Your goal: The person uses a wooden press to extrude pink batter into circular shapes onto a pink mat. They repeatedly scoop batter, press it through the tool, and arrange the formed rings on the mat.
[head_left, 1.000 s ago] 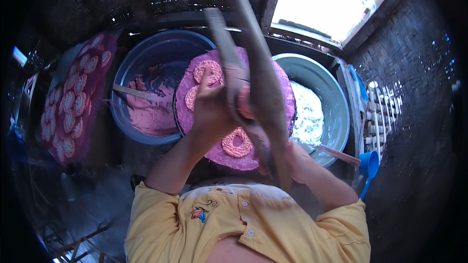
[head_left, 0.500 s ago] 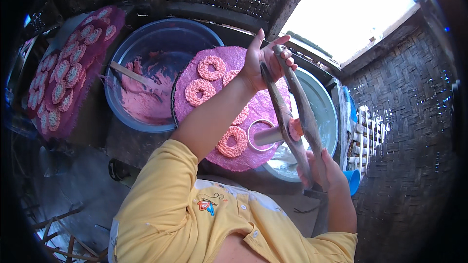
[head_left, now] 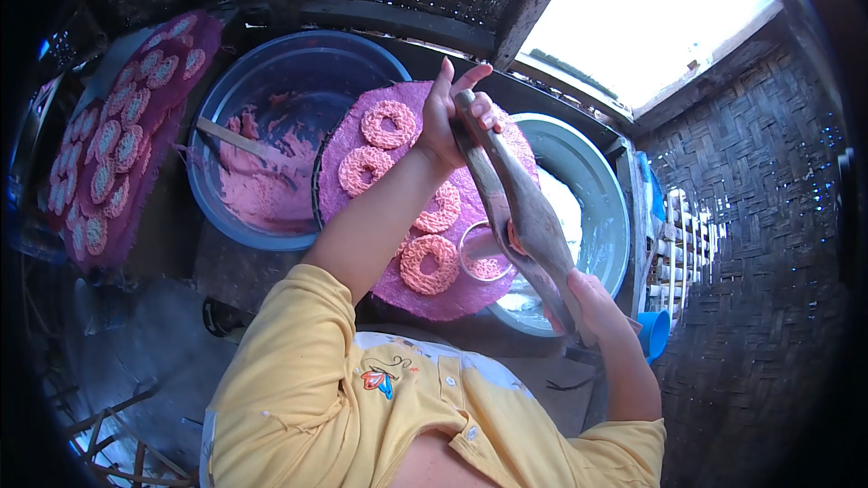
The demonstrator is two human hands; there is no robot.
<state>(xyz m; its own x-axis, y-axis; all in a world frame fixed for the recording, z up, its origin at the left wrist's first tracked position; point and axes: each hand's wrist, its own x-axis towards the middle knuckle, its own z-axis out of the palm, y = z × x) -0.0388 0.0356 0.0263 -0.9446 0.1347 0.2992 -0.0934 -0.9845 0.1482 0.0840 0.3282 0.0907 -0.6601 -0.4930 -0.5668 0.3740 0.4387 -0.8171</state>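
A two-handled wooden press slants over a round tray covered in pink sheeting. My left hand grips its far end, some fingers raised and the others curled round the wood. Around its near end my right hand is closed. A bit of pink dough shows between the two wooden bars; what lies beneath the press is hidden. Beside the press, a thin ring mould sits on the tray with pink dough strands inside. Several pink dough rings, including one near ring, rest on the tray.
Left of the tray stands a blue basin with pink dough and a wooden paddle. A pale green basin is at the right, near a blue cup. Farther left, a purple cloth carries many dough rings.
Both hands have shifted the press to the left, its far end most, and its bars look closer together. The metal cylinder seen under it is now hidden, and dough strands show inside the ring mould.
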